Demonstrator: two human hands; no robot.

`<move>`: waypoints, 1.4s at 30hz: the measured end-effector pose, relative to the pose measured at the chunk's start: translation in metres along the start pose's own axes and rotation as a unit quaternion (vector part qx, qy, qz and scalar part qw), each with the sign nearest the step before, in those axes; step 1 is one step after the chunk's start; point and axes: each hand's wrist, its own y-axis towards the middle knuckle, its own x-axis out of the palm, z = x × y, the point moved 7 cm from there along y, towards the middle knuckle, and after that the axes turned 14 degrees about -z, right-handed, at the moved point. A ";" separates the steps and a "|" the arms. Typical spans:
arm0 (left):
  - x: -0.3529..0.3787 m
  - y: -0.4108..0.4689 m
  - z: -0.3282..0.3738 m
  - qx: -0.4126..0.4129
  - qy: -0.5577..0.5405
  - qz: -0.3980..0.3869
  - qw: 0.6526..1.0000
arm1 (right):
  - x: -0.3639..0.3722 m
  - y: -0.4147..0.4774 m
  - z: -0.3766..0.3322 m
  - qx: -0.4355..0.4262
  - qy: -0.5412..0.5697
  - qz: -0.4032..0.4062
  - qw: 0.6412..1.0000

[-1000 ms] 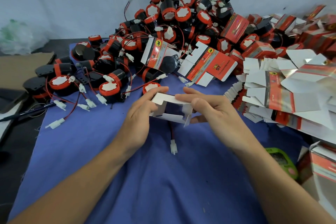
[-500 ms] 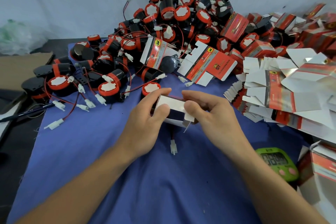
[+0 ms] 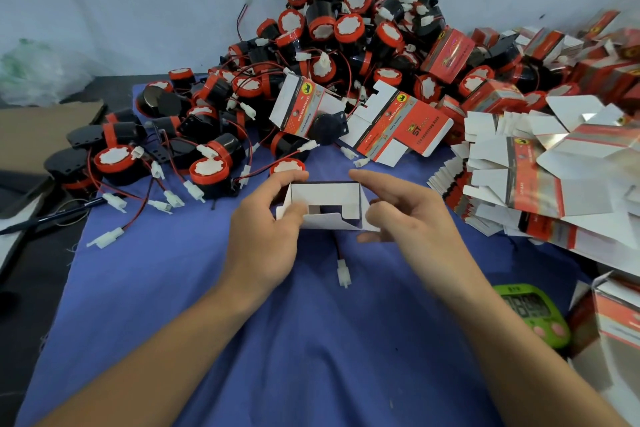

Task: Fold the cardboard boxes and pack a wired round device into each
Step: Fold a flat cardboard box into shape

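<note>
Box (image 3: 325,198) gapes open again, held just above the blue surface (image 3: 311,340): right hand (image 3: 415,218) has eased off, grip apart, left hand (image 3: 263,239) grip clamped on it, connector (image 3: 344,272) trailing out, so closing waits.

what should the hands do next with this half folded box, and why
Probably tuck the trailing wire and its white connector into the cardboard box before closing it. The left hand grips the box, the end flaps stand open, and the right hand sits loose at its right side.
</note>
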 end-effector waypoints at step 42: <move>0.015 0.011 -0.003 0.027 -0.145 -0.204 0.968 | -0.008 0.004 0.013 0.015 -0.028 0.026 0.999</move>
